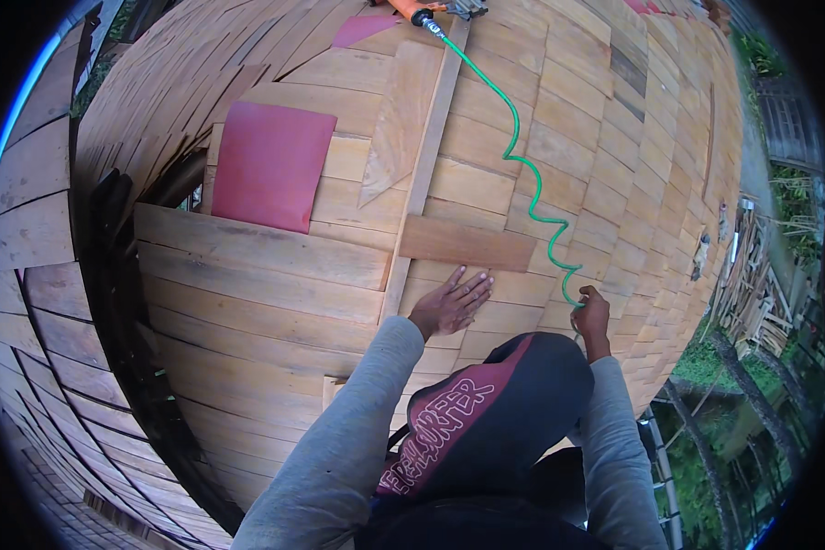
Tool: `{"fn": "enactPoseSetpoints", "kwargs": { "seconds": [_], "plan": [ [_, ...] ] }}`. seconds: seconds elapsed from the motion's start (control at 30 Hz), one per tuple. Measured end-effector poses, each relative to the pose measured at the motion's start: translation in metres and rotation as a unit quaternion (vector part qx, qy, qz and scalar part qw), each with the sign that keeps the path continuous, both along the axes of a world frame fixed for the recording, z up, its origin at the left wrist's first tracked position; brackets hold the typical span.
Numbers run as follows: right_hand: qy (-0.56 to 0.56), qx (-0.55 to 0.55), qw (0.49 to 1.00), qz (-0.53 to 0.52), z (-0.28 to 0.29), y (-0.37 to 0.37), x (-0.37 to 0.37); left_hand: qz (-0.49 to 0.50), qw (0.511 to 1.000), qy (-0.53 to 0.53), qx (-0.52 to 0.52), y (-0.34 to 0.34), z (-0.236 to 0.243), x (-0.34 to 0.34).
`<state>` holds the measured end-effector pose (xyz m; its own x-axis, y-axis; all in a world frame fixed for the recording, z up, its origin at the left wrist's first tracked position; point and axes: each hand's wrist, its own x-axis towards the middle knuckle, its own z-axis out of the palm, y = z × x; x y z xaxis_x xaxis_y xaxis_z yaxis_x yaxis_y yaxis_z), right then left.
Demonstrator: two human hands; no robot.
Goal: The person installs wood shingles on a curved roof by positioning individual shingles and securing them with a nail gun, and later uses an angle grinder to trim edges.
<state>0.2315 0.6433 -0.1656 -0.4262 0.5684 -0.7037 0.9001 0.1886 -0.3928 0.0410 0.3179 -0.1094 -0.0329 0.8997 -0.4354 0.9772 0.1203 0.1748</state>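
Flat on the wooden shingles (472,330) lies my left hand (454,303), fingers spread. Just beyond its fingertips rests a darker loose wooden shingle (472,244), lying crosswise against a long wooden batten (424,174). My right hand (593,314) is beside my knee with its fingers curled round a green coiled air hose (533,188). The hose runs up to an orange air tool (408,10), partly cut off at the top edge.
A red sheet (273,165) lies left of the batten, near a dark opening (179,179) in the roof. A dark gap (142,367) separates the left roof section (32,229). At right, beyond the roof edge, are a wood scrap pile (753,284) and greenery far below.
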Motion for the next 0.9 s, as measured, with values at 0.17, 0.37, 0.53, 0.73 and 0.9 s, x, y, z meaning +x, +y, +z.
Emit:
{"fn": "enactPoseSetpoints", "kwargs": {
  "seconds": [0.17, 0.37, 0.53, 0.73, 0.9],
  "plan": [
    [0.024, 0.166, 0.985, 0.043, -0.032, -0.047, 0.008, -0.019, 0.999, 0.039, 0.027, -0.004, 0.000, 0.003],
    [0.179, 0.321, 0.930, 0.033, -0.078, -0.085, 0.022, 0.001, 0.999, -0.020, 0.042, 0.001, 0.008, 0.003],
    [0.159, 0.160, 0.973, -0.056, 0.001, -0.128, 0.011, 0.015, 0.998, 0.004, 0.062, -0.028, 0.008, 0.009],
    [0.089, 0.030, 0.986, 0.140, 0.098, 0.001, 0.099, -0.006, 0.992, 0.015, 0.121, -0.007, 0.007, 0.011],
    [-0.017, 0.276, 0.936, 0.220, 0.255, 0.078, 0.133, 0.027, 0.991, 0.020, 0.131, -0.039, -0.008, -0.001]
  ]
}}
